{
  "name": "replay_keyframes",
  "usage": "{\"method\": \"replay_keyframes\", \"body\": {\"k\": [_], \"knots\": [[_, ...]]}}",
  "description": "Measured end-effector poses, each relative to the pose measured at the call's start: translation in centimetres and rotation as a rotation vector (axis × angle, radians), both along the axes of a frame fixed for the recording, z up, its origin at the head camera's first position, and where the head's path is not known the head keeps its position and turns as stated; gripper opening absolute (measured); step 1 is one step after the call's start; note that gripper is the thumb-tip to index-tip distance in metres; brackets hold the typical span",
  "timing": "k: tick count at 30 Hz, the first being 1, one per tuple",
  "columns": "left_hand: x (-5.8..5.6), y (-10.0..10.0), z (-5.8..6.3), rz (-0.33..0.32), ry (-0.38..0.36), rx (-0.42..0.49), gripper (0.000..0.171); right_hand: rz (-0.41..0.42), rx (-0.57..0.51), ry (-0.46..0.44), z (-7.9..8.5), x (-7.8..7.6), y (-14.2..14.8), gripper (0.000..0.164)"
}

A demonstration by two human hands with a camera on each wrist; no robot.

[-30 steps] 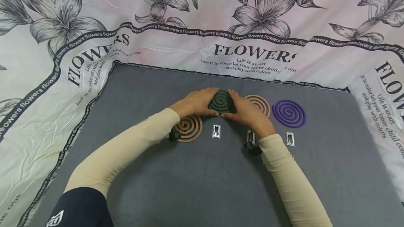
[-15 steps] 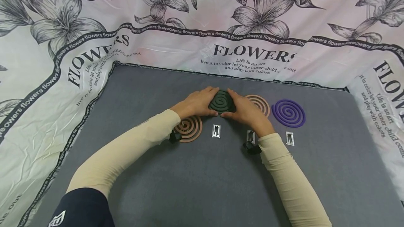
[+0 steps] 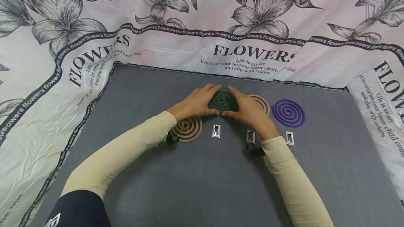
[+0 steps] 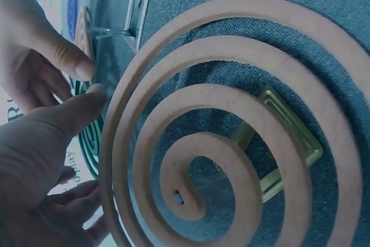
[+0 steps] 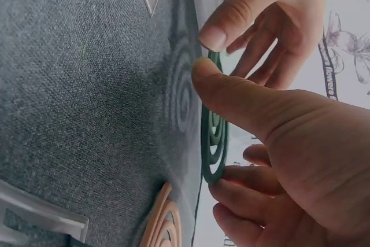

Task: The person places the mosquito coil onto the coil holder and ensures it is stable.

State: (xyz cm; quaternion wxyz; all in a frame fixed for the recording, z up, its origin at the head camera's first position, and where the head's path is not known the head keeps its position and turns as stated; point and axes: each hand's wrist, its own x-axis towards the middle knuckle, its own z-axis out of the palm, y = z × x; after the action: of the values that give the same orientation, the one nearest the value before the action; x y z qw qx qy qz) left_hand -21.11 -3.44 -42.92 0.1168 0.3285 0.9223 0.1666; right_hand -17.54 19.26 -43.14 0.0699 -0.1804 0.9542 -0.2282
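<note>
A dark green mosquito coil (image 3: 222, 100) is held between both hands, raised off the table; its shadow falls on the cloth in the right wrist view. My left hand (image 3: 202, 101) grips its left edge, thumb toward me and fingers at the far side. On the opposite edge, my right hand (image 3: 247, 111) grips it the same way. The right wrist view shows the green coil (image 5: 215, 137) nearly edge-on between thumbs and fingers. Below my left wrist is a brown mosquito coil (image 4: 202, 93), mounted on a metal stand (image 4: 295, 125).
Right of the hands lie another brown coil (image 3: 263, 102), partly hidden by the right hand, and a purple coil (image 3: 288, 113). Small metal stands (image 3: 216, 131) sit in a row on the grey cloth (image 3: 195, 185). A flower-printed sheet (image 3: 176, 50) borders the back.
The green coil looks slightly larger and higher, raised from the table by both hands. The hands have spread a little wider. The other coils and stands have not moved.
</note>
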Motion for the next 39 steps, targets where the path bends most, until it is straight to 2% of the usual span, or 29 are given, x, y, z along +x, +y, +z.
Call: {"method": "replay_keyframes", "body": {"k": [7, 16, 25, 31, 39], "knots": [[1.1, -0.6, 0.1, -0.013, 0.027, 0.123, 0.101, 0.005, 0.019, 0.050, 0.7, 1.1, 0.3, 0.104], [2.6, -1.3, 0.0, -0.036, 0.061, 0.228, 0.099, 0.003, 0.029, 0.105, 1.3, 2.7, 0.2, 0.104], [4.3, -1.9, 0.3, -0.044, 0.086, 0.282, 0.097, 0.010, 0.019, 0.137, 1.9, 4.5, 0.0, 0.104], [5.3, -2.3, 0.4, -0.053, 0.112, 0.300, 0.098, 0.012, 0.011, 0.116, 2.5, 5.5, -0.2, 0.105], [6.2, -2.5, 0.6, -0.076, 0.159, 0.327, 0.097, 0.006, 0.022, 0.135, 2.9, 6.8, -0.4, 0.105]]}}
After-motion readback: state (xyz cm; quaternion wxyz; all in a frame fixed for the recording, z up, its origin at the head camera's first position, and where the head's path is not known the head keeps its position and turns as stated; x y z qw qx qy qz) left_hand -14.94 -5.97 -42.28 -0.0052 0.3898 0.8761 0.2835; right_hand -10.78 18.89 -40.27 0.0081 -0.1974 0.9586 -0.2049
